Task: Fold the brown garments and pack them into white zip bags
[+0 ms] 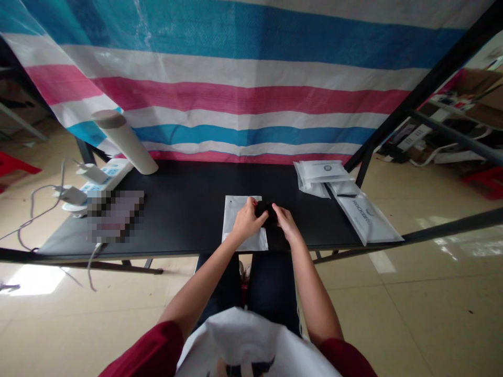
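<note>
Between my two hands is a small bunched black item (266, 210) that looks soft; its exact kind I cannot make out. My left hand (248, 219) grips its left side, thumb across the front. On the right side, the fingers of my right hand (285, 221) close on its edge. Under my left hand a flat whitish plastic pouch (231, 214) lies on the black table (188, 209), partly covered by the hand and wrist.
Several printed white pouches (365, 217) lie overlapping at the table's right end. At the left stand a pale bottle (126, 141) and a power strip (113, 175) with plugged chargers. A blurred phone-like device (118, 214) trails a cable. A striped sheet (243, 99) hangs behind.
</note>
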`<state>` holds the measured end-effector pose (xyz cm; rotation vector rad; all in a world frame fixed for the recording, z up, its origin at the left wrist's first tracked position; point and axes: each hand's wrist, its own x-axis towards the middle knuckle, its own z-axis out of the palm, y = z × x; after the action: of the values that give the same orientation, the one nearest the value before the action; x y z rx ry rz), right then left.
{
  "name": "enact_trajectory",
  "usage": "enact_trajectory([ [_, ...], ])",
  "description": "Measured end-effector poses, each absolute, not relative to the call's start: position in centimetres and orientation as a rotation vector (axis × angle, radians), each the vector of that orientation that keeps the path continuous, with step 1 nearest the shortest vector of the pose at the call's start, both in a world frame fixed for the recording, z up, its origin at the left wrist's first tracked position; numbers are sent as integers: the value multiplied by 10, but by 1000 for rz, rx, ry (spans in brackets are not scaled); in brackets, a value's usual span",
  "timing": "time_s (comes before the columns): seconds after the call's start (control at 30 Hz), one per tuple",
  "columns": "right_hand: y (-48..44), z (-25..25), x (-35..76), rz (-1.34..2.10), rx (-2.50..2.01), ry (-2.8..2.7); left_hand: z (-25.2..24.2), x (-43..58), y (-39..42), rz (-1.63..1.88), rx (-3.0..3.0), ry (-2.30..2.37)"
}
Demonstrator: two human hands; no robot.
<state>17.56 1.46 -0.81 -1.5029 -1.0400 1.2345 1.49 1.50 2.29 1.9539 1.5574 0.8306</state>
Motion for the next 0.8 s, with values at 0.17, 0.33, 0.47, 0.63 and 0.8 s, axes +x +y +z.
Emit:
enact_trajectory([
  [0.17, 18, -10, 174, 1121, -1475, -1141, 16, -25, 15, 888, 1766, 1642],
  [0.33, 20, -16, 175, 1108, -1499, -1132, -1, -48, 12, 809, 1783, 1791],
  [0.47, 21, -21, 177, 1081, -1485, -1167, 3, -51, 11, 734, 1885, 1885],
  [0.63, 21, -23, 177, 1056, -1500, -1196, 26, -33, 7, 788, 2053, 1956],
  [0.8, 20, -21, 174, 1006, -1498, -1210, 28, 1, 5, 758, 2187, 1915],
])
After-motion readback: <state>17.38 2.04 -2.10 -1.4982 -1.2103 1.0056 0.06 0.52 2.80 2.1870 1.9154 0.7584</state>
